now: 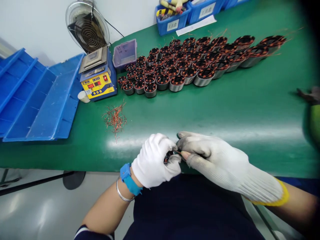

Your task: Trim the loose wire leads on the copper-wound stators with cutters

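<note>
My left hand (155, 160), in a white glove, is closed around a small wound stator (169, 156) at the near edge of the green table (250, 106). Only a sliver of the stator's dark core and copper winding shows between the fingers. My right hand (215, 160), in a greyer glove, meets it from the right, with thumb and forefinger pinched on a thin copper wire (178, 152) coming off the stator. Both hands hover just over the table edge, above my lap.
Several rows of metal stators with copper windings (190, 63) fill the far middle of the table. A solder pot (98, 75) with a fan behind stands at far left, beside blue trays (37, 96). Copper wire clippings (115, 118) lie nearby. Another person's hand (310, 96) shows at the right edge.
</note>
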Demonstrator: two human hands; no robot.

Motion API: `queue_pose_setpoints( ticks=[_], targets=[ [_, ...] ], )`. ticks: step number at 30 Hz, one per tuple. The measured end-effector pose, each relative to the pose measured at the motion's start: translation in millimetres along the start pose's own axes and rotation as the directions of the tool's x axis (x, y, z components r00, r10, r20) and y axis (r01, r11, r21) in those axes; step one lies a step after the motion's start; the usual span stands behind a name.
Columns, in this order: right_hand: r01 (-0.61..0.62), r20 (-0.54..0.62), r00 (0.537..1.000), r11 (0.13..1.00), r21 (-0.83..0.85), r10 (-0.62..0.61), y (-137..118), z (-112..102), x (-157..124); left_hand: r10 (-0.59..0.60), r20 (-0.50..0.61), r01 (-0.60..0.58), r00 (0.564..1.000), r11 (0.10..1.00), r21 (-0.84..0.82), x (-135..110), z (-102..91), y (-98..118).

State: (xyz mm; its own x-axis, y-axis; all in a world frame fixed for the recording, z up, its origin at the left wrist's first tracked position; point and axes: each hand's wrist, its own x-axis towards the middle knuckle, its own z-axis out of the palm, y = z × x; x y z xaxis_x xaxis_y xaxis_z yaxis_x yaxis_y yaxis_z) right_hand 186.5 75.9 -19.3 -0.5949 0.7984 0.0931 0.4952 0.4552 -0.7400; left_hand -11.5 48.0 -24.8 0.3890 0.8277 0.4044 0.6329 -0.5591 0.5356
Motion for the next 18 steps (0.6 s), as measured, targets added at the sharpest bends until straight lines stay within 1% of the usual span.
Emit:
queue_pose_setpoints(
  ticks=[2,4,5,6,7,8,10,12,13,15,17,18],
  targets=[
    [-0.039,0.035,0.999,0.999,0.001,0.039,-2.0,-7.0,1.2,-0.004,-0.012,0.004,1.0,1.0,0.014,0.4,2.3,1.9],
    [-0.117,0.052,0.992,0.992,0.041,0.115,-1.1,-16.8,2.7,-0.011,-0.02,0.012,1.0,0.999,0.038,0.7,3.7,4.0],
    [-0.163,0.066,0.985,0.982,0.09,0.158,0.2,-22.1,3.8,-0.018,-0.021,0.019,1.0,0.998,0.056,0.7,4.2,4.9],
    [-0.206,0.105,0.976,0.966,0.159,0.191,1.9,-27.1,5.5,-0.024,-0.021,0.026,0.999,0.997,0.075,0.8,4.6,5.8],
    [-0.249,0.175,0.962,0.941,0.231,0.212,3.5,-31.3,7.8,-0.029,-0.023,0.031,0.999,0.995,0.093,0.9,4.9,6.6],
    [-0.294,0.265,0.939,0.912,0.287,0.219,4.7,-34.5,10.9,-0.031,-0.028,0.034,0.999,0.993,0.11,0.9,5.4,7.3],
    [-0.376,0.45,0.868,0.868,0.323,0.209,5.4,-36.8,18.9,-0.022,-0.048,0.028,0.999,0.991,0.13,1.1,7.0,8.2],
    [-0.455,0.57,0.793,0.831,0.321,0.214,3.5,-34.1,27.9,-0.018,-0.075,0.029,0.997,0.989,0.146,1.4,9.2,8.8],
    [-0.494,0.607,0.765,0.801,0.337,0.216,2.0,-31.6,31.9,-0.024,-0.087,0.037,0.996,0.987,0.155,1.5,10.3,9.2],
    [-0.564,0.653,0.728,0.724,0.396,0.21,-1.2,-26.4,37.7,-0.053,-0.096,0.068,0.994,0.984,0.167,1.4,11.3,10.2],
    [-0.6,0.658,0.721,0.67,0.437,0.217,-3.7,-22.8,39.7,-0.103,-0.091,0.116,0.99,0.983,0.145,0.5,9.8,12.1],
    [-0.606,0.652,0.724,0.662,0.442,0.227,-4.6,-21.7,39.4,-0.131,-0.082,0.139,0.988,0.984,0.108,-0.3,8.0,13.3]
  ],
)
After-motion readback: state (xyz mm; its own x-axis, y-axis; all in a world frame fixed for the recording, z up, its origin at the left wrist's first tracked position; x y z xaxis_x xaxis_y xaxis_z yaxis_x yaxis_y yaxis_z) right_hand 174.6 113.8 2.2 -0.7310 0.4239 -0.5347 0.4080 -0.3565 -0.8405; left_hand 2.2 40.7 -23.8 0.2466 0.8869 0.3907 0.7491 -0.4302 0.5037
